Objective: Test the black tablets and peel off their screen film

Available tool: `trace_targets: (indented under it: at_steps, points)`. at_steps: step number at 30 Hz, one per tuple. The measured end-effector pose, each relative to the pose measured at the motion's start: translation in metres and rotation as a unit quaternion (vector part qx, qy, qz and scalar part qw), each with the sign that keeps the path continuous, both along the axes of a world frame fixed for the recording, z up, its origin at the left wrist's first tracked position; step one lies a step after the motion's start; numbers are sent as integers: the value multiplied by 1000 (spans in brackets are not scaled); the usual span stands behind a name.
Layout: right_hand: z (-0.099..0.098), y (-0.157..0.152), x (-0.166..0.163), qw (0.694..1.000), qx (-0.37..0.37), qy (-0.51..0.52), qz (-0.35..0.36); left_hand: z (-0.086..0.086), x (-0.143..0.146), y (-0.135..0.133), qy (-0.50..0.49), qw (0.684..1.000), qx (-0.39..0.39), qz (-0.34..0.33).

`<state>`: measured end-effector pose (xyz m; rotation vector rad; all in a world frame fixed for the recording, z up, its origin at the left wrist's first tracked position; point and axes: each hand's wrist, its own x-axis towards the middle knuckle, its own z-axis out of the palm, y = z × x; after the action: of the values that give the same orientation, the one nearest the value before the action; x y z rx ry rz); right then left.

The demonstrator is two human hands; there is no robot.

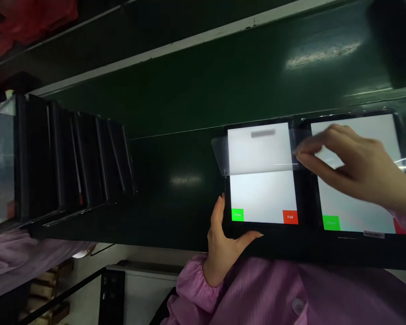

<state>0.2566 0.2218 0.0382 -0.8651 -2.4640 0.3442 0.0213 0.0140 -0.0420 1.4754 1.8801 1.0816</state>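
Two lit tablets lie side by side on a dark green conveyor belt (pixel 176 180). The left tablet (pixel 262 198) shows a white screen with a green Pass button and a red Fail button. My left hand (pixel 225 243) grips its lower left corner, thumb along the bottom edge. My right hand (pixel 355 164) hovers over the right tablet (pixel 358 207), its fingertips pinching the edge of a clear protective film (pixel 243 155) that stretches across the upper half of the left tablet. Both sleeves are pink.
A row of several dark tablets (pixel 74 162) stands on edge in a rack at the left end of the belt. A white rail (pixel 189 43) runs along the far side. Another person's pink sleeve (pixel 13 253) shows at the lower left.
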Motion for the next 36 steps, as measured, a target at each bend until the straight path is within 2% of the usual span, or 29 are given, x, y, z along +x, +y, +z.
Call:
trace_targets:
  at_steps: [2,4,10,13,17,20,23,26,29,31,36]
  points:
    - [1,-18,6,1000,29,1,4,4,-5,2,-14,1000,0,-26]
    - [2,-28,8,999,40,6,7,7,-11,6,13,999,22,-47]
    - [-3,-27,3,999,32,24,-16,10,-16,17,171,972,89,-130]
    - [-3,-26,1,999,23,34,-7,10,-13,16,222,955,132,-147]
    - [-1,-35,6,998,-21,33,40,15,-16,4,219,945,197,-143]
    - [-1,-52,20,990,-73,28,117,21,-26,-3,169,958,213,-87]
    - [-5,-73,43,986,-60,10,153,20,-35,-7,135,963,230,-48]
    - [-13,-91,67,994,5,-7,113,15,-38,-10,162,957,222,-88]
    - [-18,-105,86,995,56,-54,59,11,-38,-11,261,945,146,-133]
    - [-19,-113,95,995,61,-77,28,10,-41,-9,288,942,104,-139]
    - [-14,-118,106,994,39,-74,-76,12,-54,13,245,953,135,-117]
